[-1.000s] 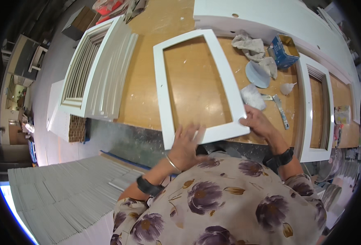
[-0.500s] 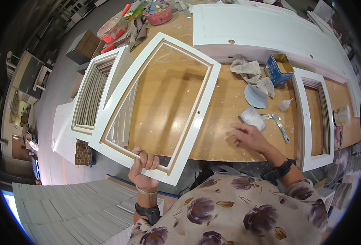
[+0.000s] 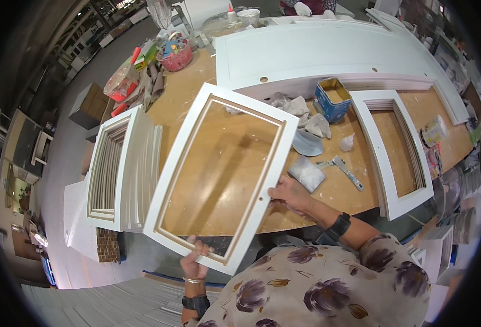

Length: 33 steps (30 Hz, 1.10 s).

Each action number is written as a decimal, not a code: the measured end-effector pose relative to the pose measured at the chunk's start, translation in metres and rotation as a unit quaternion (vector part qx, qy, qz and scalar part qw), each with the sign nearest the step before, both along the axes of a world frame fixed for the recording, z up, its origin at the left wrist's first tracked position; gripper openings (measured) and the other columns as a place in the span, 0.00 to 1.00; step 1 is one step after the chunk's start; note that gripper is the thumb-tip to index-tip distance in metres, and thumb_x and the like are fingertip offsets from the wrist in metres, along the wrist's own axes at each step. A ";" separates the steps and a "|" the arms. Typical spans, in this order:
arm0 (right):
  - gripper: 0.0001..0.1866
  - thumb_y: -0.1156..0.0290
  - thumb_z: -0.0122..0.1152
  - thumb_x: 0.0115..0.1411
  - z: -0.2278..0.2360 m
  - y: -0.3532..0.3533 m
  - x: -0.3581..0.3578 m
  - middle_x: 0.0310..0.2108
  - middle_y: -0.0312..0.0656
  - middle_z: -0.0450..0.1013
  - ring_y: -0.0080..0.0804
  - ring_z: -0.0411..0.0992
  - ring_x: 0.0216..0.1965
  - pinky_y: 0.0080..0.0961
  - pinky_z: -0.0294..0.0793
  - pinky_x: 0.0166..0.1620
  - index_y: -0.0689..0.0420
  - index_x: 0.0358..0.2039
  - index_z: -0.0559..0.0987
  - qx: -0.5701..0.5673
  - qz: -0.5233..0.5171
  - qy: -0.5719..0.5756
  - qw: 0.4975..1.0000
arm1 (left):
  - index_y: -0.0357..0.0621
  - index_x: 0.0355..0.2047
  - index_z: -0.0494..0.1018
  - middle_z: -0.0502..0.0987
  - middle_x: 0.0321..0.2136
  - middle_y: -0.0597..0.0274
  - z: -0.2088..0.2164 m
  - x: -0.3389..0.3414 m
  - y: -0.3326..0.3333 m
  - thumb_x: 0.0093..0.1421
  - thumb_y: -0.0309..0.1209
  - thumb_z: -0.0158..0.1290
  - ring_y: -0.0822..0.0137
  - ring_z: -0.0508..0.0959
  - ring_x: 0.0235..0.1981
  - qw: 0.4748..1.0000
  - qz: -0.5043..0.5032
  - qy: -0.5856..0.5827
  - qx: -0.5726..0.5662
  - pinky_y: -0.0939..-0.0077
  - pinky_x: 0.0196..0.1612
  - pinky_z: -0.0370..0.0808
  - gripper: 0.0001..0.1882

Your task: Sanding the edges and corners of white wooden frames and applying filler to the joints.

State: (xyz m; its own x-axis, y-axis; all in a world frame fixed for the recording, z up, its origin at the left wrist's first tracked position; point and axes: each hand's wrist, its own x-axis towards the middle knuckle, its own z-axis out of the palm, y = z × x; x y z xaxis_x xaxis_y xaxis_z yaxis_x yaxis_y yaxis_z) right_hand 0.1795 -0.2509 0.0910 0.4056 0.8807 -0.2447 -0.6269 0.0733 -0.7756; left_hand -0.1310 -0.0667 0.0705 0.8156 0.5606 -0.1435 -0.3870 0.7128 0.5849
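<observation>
while the left hand (image 3: pixel 195 260) clasps and the right hand (image 3: pixel 292 196) pinches the white frame (image 3: pixel 180 155), a slackened grip could drop it

Workshop | stacked white frames (image 3: pixel 138 180) | scraper (image 3: pixel 348 173) | paint-spotted worktable (image 3: pixel 336 199)

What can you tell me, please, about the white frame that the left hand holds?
The white frame is a long four-sided surround that looks like painted wood or board. A tan groove lines its opening, through which the table shows. A small hole sits in the right-hand rail. It is held aslant, far end toward the right, near end past the table's front edge. The left hand grips the near rail; the right hand touches the right edge near the hole.
</observation>
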 end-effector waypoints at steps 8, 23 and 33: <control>0.17 0.72 0.61 0.61 -0.023 -0.017 -0.005 0.40 0.39 0.76 0.26 0.76 0.36 0.22 0.77 0.39 0.61 0.50 0.71 -0.011 0.018 -0.053 0.998 | 0.45 0.64 0.59 0.74 0.51 0.48 -0.025 -0.051 -0.034 0.59 0.18 0.50 0.48 0.70 0.59 0.994 -0.086 0.053 -0.035 0.50 0.61 0.68 0.32; 0.22 0.66 0.59 0.64 -0.027 0.012 0.059 0.42 0.39 0.75 0.26 0.76 0.40 0.24 0.76 0.44 0.62 0.54 0.68 0.008 0.052 -0.126 0.991 | 0.38 0.56 0.69 0.75 0.52 0.56 -0.127 -0.291 -0.206 0.65 0.37 0.53 0.68 0.75 0.51 0.978 0.034 0.193 -0.067 0.71 0.53 0.72 0.22; 0.22 0.62 0.60 0.64 -0.027 0.013 0.072 0.42 0.37 0.75 0.24 0.75 0.40 0.23 0.76 0.43 0.59 0.54 0.68 -0.007 0.007 -0.084 0.996 | 0.35 0.45 0.76 0.79 0.39 0.62 -0.015 -0.180 -0.149 0.68 0.35 0.47 0.69 0.77 0.41 0.860 -0.185 0.435 0.194 0.73 0.48 0.72 0.16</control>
